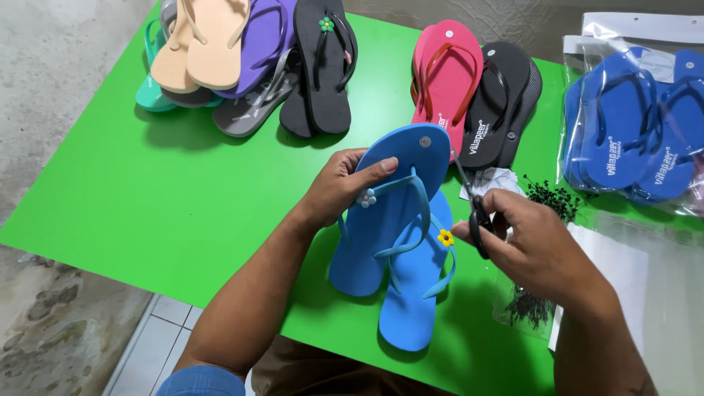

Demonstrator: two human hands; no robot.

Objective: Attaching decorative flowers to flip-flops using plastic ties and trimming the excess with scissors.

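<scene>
My left hand [339, 187] grips the top blue sandal [392, 202] by its toe edge, thumb across the strap. Second blue sandal [411, 301] lies under it, on the desk [183, 198]. My right hand [532, 246] is closed on black scissors [473, 209], blades pointing up beside the sandal.
</scene>
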